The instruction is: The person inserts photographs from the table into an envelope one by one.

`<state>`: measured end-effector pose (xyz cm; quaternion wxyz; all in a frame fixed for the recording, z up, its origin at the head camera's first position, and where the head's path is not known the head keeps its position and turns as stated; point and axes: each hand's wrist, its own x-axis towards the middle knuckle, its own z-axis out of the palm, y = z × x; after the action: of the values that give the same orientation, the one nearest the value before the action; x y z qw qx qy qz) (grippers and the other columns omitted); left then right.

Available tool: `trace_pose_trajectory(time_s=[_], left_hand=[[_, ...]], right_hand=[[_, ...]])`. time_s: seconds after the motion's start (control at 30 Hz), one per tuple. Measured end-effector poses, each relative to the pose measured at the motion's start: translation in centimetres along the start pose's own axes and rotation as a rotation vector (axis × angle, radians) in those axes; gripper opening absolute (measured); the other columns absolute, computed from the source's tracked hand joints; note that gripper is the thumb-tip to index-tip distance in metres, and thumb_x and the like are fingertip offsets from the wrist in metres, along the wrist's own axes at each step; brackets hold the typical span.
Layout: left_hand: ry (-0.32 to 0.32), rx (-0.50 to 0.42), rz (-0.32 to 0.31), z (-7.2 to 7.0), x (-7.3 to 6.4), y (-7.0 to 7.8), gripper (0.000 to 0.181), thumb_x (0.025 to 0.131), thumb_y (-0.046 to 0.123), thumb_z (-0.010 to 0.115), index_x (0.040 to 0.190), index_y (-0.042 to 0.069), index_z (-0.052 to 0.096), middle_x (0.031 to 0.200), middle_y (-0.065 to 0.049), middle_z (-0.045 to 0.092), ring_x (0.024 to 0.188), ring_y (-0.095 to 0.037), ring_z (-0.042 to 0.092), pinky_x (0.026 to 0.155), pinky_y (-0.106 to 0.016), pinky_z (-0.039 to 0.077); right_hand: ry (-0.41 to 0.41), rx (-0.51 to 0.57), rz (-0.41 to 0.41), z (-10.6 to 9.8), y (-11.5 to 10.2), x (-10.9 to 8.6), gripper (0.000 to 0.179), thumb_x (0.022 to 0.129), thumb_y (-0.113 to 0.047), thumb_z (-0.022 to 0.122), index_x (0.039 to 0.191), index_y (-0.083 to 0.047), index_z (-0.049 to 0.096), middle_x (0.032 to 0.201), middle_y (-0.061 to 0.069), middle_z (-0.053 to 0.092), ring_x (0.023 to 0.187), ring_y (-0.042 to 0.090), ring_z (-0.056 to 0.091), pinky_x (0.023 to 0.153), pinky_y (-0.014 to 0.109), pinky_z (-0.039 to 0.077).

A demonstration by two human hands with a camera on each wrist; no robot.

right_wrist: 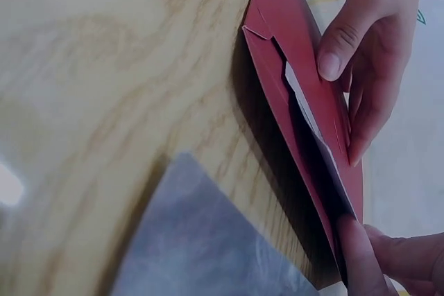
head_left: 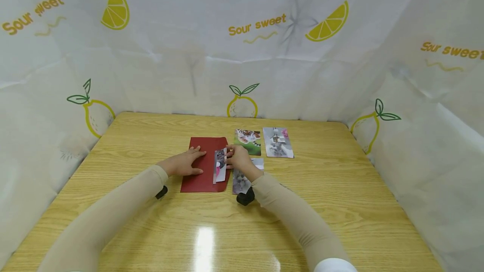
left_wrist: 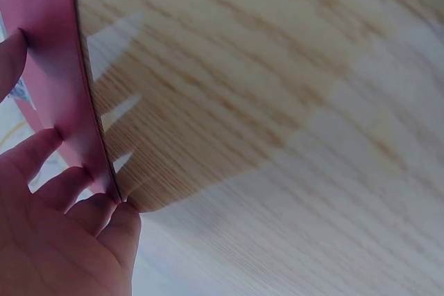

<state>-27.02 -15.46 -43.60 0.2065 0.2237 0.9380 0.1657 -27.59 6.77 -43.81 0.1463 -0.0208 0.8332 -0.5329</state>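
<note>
A red envelope (head_left: 202, 146) lies on the table with its opening and flap toward the right. A photo card (head_left: 220, 171) with a dark, pink and white picture sits partly inside that opening, a strip of it showing. My left hand (head_left: 183, 163) rests on the envelope with fingers spread, near its left side. At the opening, my right hand (head_left: 239, 158) pinches the card's exposed edge between thumb and fingers. In the right wrist view the envelope's mouth (right_wrist: 298, 123) gapes, and the card's pale edge (right_wrist: 312, 119) runs along it.
A grey photo card (head_left: 242, 181) lies partly under my right hand. Behind it are a tiger card (head_left: 247, 137) and, to its right, a grey card with a pink flower (head_left: 278, 142). The wooden table (head_left: 321, 205) ends at a white printed curtain (head_left: 170, 74).
</note>
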Motion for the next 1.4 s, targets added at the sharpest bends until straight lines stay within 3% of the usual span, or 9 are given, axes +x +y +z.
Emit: trace_pose_trajectory(time_s=[0.47, 0.97, 1.4], left_hand=[[-0.010, 0.003, -0.017, 0.1, 0.3, -0.2, 0.073, 0.095, 0.037, 0.060, 0.154, 0.010, 0.026, 0.162, -0.019, 0.009, 0.148, -0.041, 0.006, 0.117, -0.057, 0.018], [-0.003, 0.002, -0.013, -0.2, 0.0, 0.1, 0.073, 0.095, 0.037, 0.060, 0.154, 0.010, 0.027, 0.161, -0.020, 0.009, 0.148, -0.040, 0.005, 0.117, -0.056, 0.018], [-0.004, 0.004, -0.014, -0.2, 0.0, 0.2, 0.073, 0.095, 0.037, 0.061, 0.154, 0.009, 0.027, 0.161, -0.021, 0.010, 0.148, -0.041, 0.006, 0.117, -0.056, 0.018]], right_hand=[[-0.007, 0.065, 0.084, 0.7, -0.1, 1.0, 0.060, 0.090, 0.012, 0.058, 0.145, -0.006, 0.045, 0.083, 0.002, 0.050, 0.068, 0.012, 0.057, 0.056, 0.029, 0.055], [0.021, 0.007, 0.041, 0.8, 0.0, 0.9, 0.053, 0.092, 0.007, 0.058, 0.142, -0.004, 0.048, 0.083, 0.004, 0.053, 0.065, 0.012, 0.054, 0.059, 0.027, 0.056], [0.037, 0.045, 0.075, 1.0, 0.0, 1.1, 0.047, 0.092, 0.004, 0.059, 0.138, -0.005, 0.053, 0.087, 0.008, 0.059, 0.071, 0.016, 0.058, 0.060, 0.029, 0.057]])
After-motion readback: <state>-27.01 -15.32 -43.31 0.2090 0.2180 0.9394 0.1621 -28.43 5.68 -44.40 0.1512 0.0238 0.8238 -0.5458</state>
